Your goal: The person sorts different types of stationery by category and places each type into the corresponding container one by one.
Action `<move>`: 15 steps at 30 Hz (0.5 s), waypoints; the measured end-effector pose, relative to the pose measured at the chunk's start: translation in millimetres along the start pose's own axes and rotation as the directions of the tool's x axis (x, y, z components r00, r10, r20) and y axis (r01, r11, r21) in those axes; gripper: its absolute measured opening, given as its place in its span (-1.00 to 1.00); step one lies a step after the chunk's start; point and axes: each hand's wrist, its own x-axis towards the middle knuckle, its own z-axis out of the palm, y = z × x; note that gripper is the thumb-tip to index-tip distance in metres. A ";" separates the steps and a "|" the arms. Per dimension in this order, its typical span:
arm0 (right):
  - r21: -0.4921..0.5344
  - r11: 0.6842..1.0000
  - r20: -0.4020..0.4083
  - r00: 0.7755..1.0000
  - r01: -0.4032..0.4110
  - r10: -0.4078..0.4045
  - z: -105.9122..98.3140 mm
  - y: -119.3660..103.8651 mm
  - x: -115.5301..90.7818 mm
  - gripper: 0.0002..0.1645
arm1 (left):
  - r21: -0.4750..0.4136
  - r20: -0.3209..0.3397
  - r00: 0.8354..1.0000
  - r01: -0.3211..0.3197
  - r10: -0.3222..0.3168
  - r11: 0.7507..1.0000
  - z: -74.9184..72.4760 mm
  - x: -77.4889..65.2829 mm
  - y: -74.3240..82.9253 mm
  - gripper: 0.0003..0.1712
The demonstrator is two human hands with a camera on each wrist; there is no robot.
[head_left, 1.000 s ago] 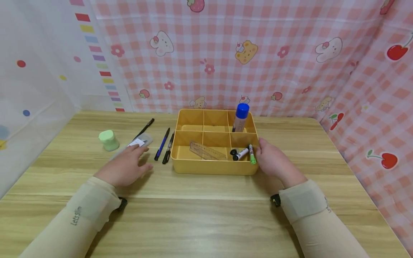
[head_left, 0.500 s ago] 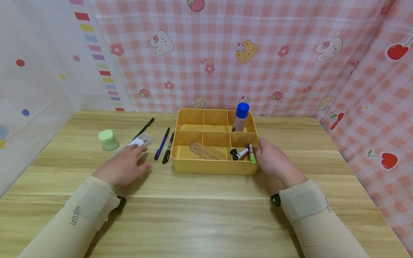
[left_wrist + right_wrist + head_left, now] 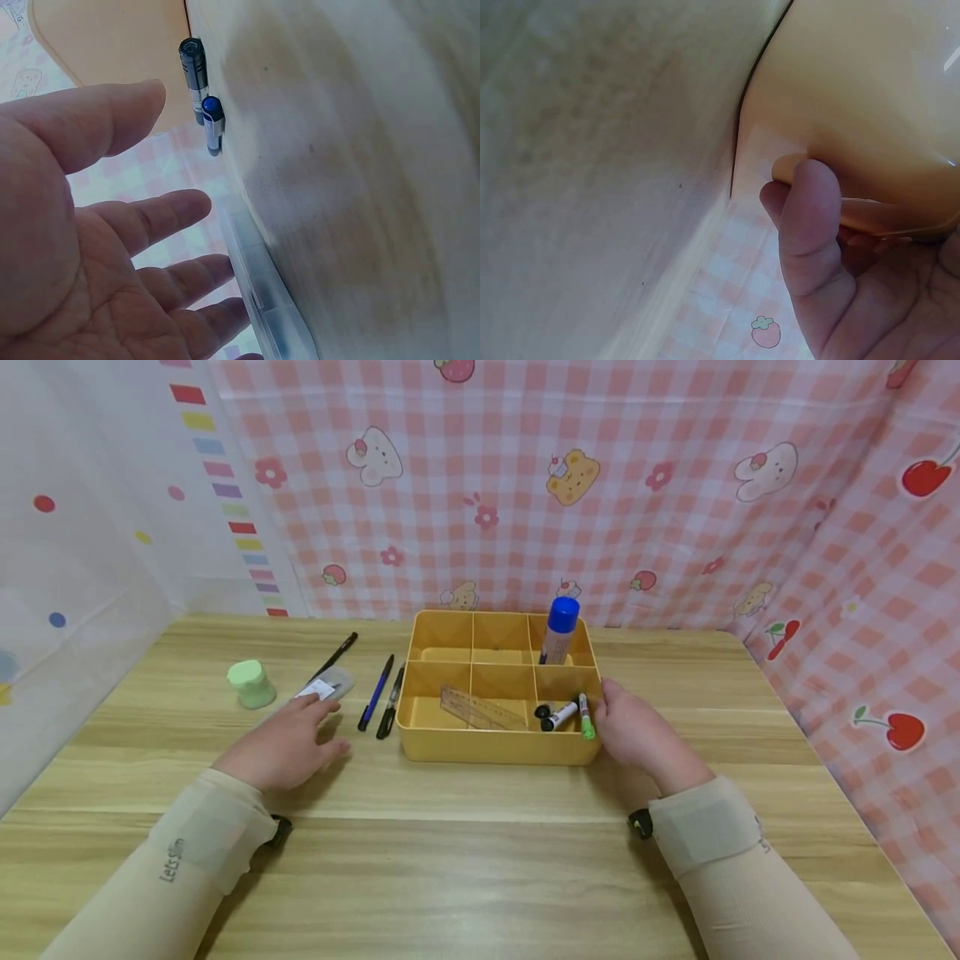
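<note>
Pink checked cloth [image 3: 510,435] printed with little animals and strawberries hung behind and to the right of the desk [image 3: 465,860], whose top showed a pale wood grain. On it stood the yellow box [image 3: 498,748], split into six compartments, near the middle. My right hand [image 3: 637,731] gripped its right side, thumb and fingers bent round the edge, some fingers hidden. My left hand [image 3: 285,745] was open and held nothing, fingers loosely spread, thumb well apart, fingertips at the clear case [image 3: 337,681], which lay on the desk partly hidden beneath them.

In the back right compartment a blue-capped tube [image 3: 558,635] rose above the rim, slightly tilted. A pale green block [image 3: 252,685] stood left of the case. The transparent ruler [image 3: 480,708] slanted across the front left and front middle compartments. Beyond the case lay a slim black pen [image 3: 334,656]; a blue pen [image 3: 377,693] lay between case and box, and a dark pen [image 3: 391,703] just beside the box. The front right compartment held a white marker [image 3: 561,717], a green marker [image 3: 586,718] and a small dark piece [image 3: 542,712].
</note>
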 end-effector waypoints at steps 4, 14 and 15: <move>0.009 1.000 0.000 1.000 -0.002 0.002 0.0 -0.2 0.0 -0.30 | -0.003 0.000 1.000 -0.001 0.001 1.000 0.3 0.6 -1.2 -0.13; 0.031 0.999 0.015 1.000 -0.013 0.012 0.2 0.0 0.5 -0.27 | -0.009 0.003 1.000 -0.006 0.006 1.000 -0.1 0.0 -1.7 -0.13; 0.034 0.999 0.018 1.000 -0.015 0.014 0.2 0.0 0.5 -0.27 | -0.009 0.003 1.000 -0.006 0.006 1.000 -0.2 -0.2 -1.7 -0.13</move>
